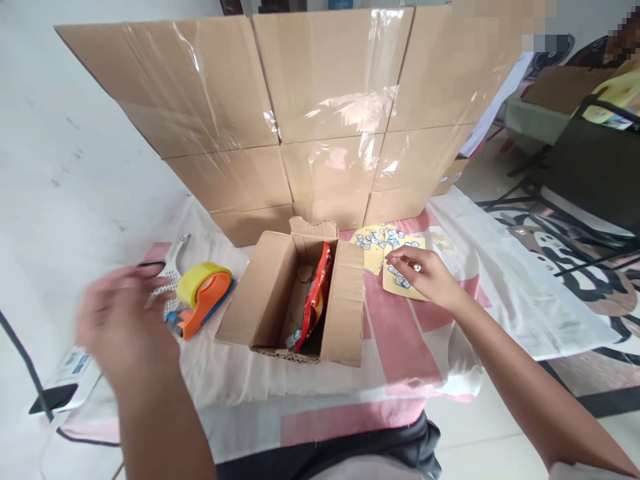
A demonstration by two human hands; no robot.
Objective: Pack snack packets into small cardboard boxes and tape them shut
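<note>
My right hand [420, 273] is over yellow sheets [403, 287] that carry small pale printed pieces. Its thumb and fingertips come together in a pinch; whatever is between them is too small to make out. On the left, my left hand [130, 320] is raised and smeared by motion, so its fingers are unclear. Just beyond it are a white perforated object [173, 273] and a tape dispenser [200, 310] in orange and blue with a yellow roll. Between my hands, an open cardboard box [280, 287] contains a red packet [317, 297] leaning on its right wall and a small pale piece.
A tall cardboard panel [325, 113], covered in clear tape, stands behind the box. White and pink cloth [395, 347] covers the table. At the left edge lies a black flat object [53, 399]. A dark chair [595, 160] and a panda-patterned rug [555, 250] are to the right.
</note>
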